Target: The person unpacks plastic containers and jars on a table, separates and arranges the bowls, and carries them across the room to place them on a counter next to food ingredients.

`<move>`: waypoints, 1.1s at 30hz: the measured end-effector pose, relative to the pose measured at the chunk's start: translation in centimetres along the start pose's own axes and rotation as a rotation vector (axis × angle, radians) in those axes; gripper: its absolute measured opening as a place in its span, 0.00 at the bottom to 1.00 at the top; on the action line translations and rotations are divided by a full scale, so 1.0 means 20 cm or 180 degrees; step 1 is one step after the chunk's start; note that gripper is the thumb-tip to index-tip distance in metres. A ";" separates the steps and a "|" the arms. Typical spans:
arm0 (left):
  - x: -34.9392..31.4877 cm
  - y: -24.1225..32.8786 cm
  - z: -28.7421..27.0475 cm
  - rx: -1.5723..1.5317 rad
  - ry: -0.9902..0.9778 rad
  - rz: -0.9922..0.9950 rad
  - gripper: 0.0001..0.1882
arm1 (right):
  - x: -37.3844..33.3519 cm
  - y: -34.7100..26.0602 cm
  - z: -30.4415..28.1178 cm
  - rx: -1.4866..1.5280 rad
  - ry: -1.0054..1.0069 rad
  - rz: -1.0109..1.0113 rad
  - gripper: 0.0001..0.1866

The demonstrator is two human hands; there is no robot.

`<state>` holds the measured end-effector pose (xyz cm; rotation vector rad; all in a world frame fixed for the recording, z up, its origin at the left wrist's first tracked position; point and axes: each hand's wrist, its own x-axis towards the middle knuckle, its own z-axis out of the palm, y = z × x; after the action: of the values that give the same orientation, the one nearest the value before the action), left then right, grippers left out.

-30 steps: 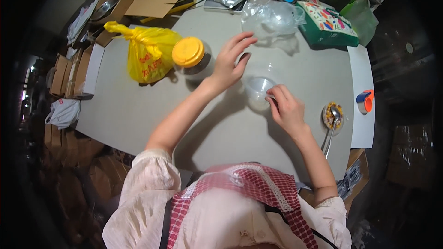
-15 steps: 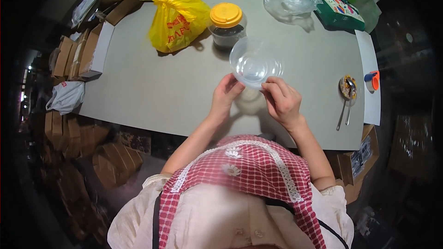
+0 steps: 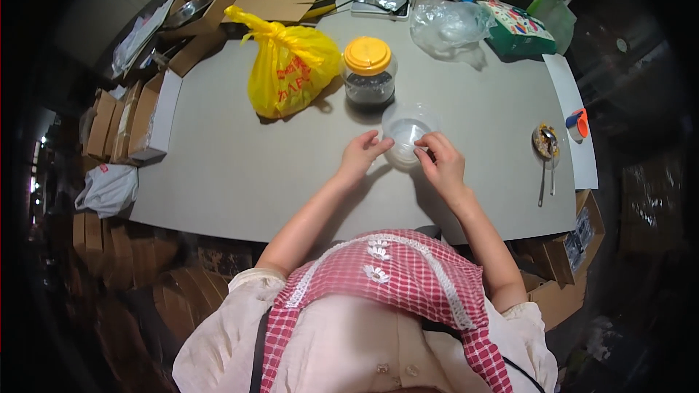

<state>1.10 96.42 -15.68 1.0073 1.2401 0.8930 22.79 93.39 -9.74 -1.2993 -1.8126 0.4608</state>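
Observation:
A clear round plastic bowl (image 3: 413, 118) is in front of me, low over the middle of the table. My right hand (image 3: 443, 165) pinches its near right rim between thumb and fingers. At the bowl's left edge is my left hand (image 3: 364, 156), its thumb and fingers apart and the thumb tip at the rim. Under the bowl's near side shows another see-through round shape, partly covered; I cannot tell whether it is a second container. Just beyond the bowl stands a clear jar (image 3: 369, 86) with a yellow-orange lid and dark contents.
A knotted yellow plastic bag (image 3: 293, 76) sits left of the jar. At the right lies a small dish (image 3: 545, 143) with a spoon, near an orange-and-blue tape roll (image 3: 579, 125). Crumpled clear plastic (image 3: 448, 25) and a green box (image 3: 518, 35) are at the back; cardboard boxes (image 3: 151, 120) line the left edge.
The plastic bowl has come down toward the table and tipped flatter, over the see-through shape. My left hand's fingers have spread from its rim. The view has shifted slightly.

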 end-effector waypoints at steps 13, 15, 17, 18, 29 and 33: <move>0.13 0.26 0.06 0.1669 0.0255 0.0617 0.36 | 0.51 0.07 -0.19 -0.0309 -0.0170 0.0504 0.13; 0.11 0.25 0.03 0.1722 0.0214 0.0430 0.36 | 0.74 0.09 -0.14 -0.0330 -0.0157 0.0271 0.14; 0.10 0.23 0.04 0.1818 0.0223 0.0518 0.37 | 1.03 0.13 -0.10 -0.0196 -0.0339 -0.0071 0.14; 0.10 0.22 0.03 0.1717 0.0199 0.0469 0.37 | 1.19 0.16 -0.05 -0.0163 -0.0522 -0.0159 0.15; 0.17 0.10 0.01 0.1234 -0.0236 -0.0226 0.48 | 3.22 0.65 0.86 -0.0929 0.0189 0.0273 0.47; 0.17 0.10 -0.01 0.1036 -0.0415 -0.0340 0.48 | 3.41 0.68 1.05 -0.0525 0.0242 0.0596 0.48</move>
<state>1.41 100.34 -14.94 1.2231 1.3400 0.5430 6.44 163.91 -3.12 -1.5876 -1.7022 0.3627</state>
